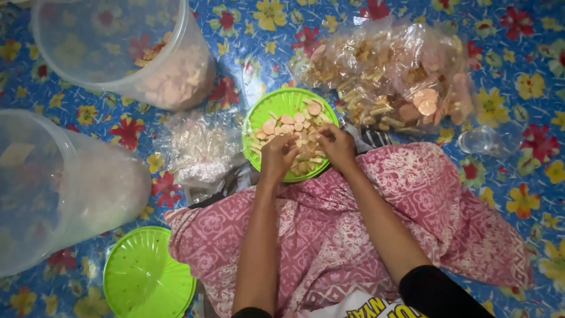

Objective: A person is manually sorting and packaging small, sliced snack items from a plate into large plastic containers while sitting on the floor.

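Head view, looking straight down: both hands work over a green plate [276, 109] that rests at the edge of a pink patterned cloth [412, 200] covering the person's lap. The plate holds mixed snacks [291, 125]: round pinkish crackers and pale stick pieces.

Left hand [276, 158]: fingers curled downward onto the snacks at the near side of the plate. Whether a piece is actually pinched between the fingers cannot be told.

Right hand [336, 146]: fingers bent and resting on the snacks at the right part of the plate, close beside the left hand. Its grip state likewise cannot be told.

Surroundings, all on a blue flowered floor mat [529, 176]:
- A large clear bag of mixed snacks [394, 70] lies beyond the plate, to the right.
- A small crumpled clear bag [200, 150] lies just left of the plate.
- A clear plastic tub [118, 47] with pinkish crackers inside lies tipped at upper left.
- A second clear tub [53, 188] lies at far left.
- A green lid [147, 277] lies near the left knee.
- A small clear cup [479, 141] sits on its side at right.
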